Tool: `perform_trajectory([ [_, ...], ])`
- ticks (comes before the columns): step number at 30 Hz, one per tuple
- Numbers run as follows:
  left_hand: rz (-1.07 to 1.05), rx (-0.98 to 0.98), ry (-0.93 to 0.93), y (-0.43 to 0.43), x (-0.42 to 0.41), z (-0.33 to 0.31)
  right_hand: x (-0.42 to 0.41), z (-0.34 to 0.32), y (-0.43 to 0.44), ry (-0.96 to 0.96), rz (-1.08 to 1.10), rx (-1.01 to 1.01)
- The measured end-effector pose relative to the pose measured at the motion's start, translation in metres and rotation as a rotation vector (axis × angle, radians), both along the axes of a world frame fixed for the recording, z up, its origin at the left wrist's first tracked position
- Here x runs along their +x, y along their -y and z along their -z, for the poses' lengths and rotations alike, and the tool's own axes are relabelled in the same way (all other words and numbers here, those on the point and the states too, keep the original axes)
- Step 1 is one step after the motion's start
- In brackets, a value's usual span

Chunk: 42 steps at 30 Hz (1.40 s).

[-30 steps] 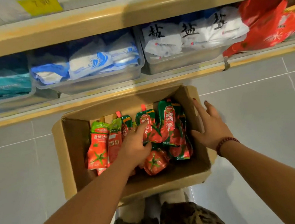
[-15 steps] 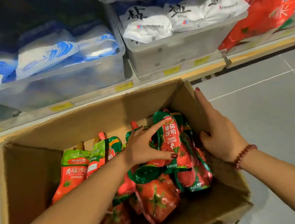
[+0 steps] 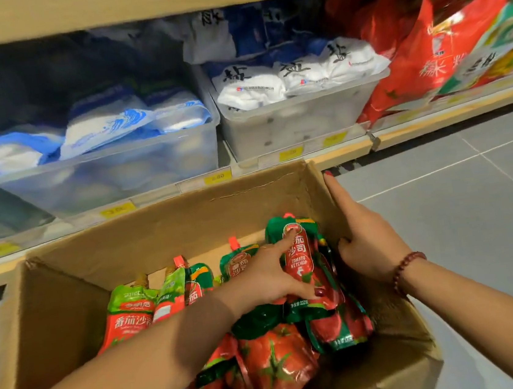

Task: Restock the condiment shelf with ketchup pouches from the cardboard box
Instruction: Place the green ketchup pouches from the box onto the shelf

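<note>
An open cardboard box [image 3: 187, 212] stands on the floor below the bottom shelf, with several red and green ketchup pouches inside. My left hand [image 3: 265, 279] reaches into the box and grips an upright ketchup pouch [image 3: 302, 261] labelled "Tomato Ketchup", the thumb under its lower part and the index finger along its face. My right hand [image 3: 369, 239] rests on the box's right wall with the index finger straight along the rim and the thumb inside. More pouches stand at the left [image 3: 128, 317] and lie flat in front [image 3: 274, 361].
The bottom shelf holds a clear bin of blue and white bags [image 3: 103, 176], a clear bin of white salt bags [image 3: 297, 119] and red bags [image 3: 425, 56] at the right. Yellow price tags [image 3: 218, 177] line the shelf edge. Grey tile floor [image 3: 473, 201] lies to the right.
The camera has come lower and closer to the box. My left hand has shifted right onto the upright pouch and closed round it. My right hand stays on the box's right wall.
</note>
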State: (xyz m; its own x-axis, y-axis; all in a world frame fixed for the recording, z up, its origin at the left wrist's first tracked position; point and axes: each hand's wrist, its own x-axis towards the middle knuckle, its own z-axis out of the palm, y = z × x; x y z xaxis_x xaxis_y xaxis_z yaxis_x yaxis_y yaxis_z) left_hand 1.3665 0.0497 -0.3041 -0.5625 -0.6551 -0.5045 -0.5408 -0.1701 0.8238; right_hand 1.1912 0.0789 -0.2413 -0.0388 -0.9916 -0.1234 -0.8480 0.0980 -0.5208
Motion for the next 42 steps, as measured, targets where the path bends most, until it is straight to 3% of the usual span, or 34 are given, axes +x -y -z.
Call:
perform_trajectory([
  [5, -0.061, -0.122, -0.028, -0.01, 0.005, 0.0, -0.001, 0.001, 0.001, -0.002, 0.025, 0.001],
  [11, -0.158, -0.157, -0.23, -0.009, 0.014, -0.007, 0.001, -0.003, -0.003, 0.036, 0.027, -0.028],
  [17, -0.261, 0.071, -0.412, -0.007, 0.017, -0.013, 0.0, -0.004, -0.004, 0.058, 0.019, 0.002],
  [20, -0.283, 0.051, -0.473, -0.005, 0.017, -0.022, -0.002, -0.004, -0.002, 0.083, 0.002, 0.032],
  [24, -0.31, -0.128, -0.55, 0.003, 0.021, -0.048, -0.007, -0.016, 0.003, 0.188, -0.019, 0.112],
  [26, -0.33, -0.203, -0.587, 0.012, 0.027, -0.069, -0.009, -0.035, 0.01, 0.272, 0.038, 0.028],
  [28, -0.336, -0.278, -0.605, 0.021, 0.035, -0.094, -0.007, -0.064, 0.019, 0.455, 0.041, -0.071],
  [31, -0.351, -0.406, -0.634, 0.033, 0.046, -0.138, 0.006, -0.11, 0.028, 0.705, -0.155, -0.04],
  [34, -0.34, -0.555, -0.623, 0.043, 0.056, -0.187, 0.025, -0.145, 0.039, 0.669, -0.34, -0.119],
  [42, -0.294, -0.773, -0.556, 0.083, 0.08, -0.294, 0.059, -0.222, 0.086, 0.674, -0.49, -0.35],
])
